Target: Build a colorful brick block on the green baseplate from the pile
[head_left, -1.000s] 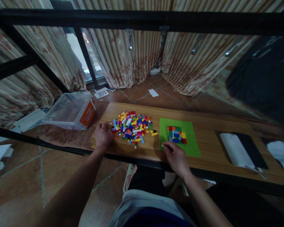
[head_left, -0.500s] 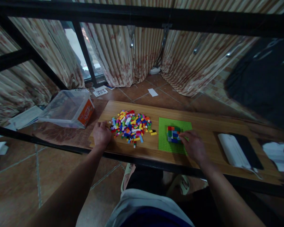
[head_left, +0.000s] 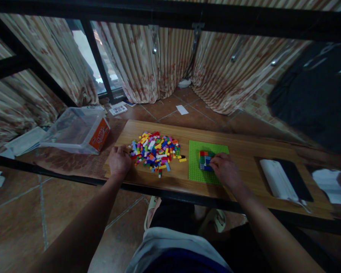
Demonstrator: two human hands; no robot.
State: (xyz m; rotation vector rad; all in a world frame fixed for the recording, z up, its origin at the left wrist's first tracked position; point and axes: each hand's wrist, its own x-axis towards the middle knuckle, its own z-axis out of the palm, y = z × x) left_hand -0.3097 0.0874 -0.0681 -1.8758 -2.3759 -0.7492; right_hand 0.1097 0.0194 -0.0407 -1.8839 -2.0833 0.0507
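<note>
Many loose bricks (head_left: 156, 149) on wooden board (head_left: 244, 155), striped curtains (head_left: 173, 64), tiled floor (head_left: 65, 204)

Left arm (head_left: 91, 216) bare, reaching forward from lower left; left wrist (head_left: 119, 177) near straight. Left hand (head_left: 119, 161) back-up, fingers loosely curled, tips partly hidden. Right arm (head_left: 269, 223) bare, angling inward from lower right. Right hand (head_left: 226, 168) knuckles up, fingers bunched toward thumb; exact grip too small to read. Hands well apart.

Curtains (head_left: 142, 68) hang at twelve o'clock, paper (head_left: 182, 110) lies on the floor (head_left: 149, 112) at one, and a white pouch (head_left: 277, 178) near four.
</note>
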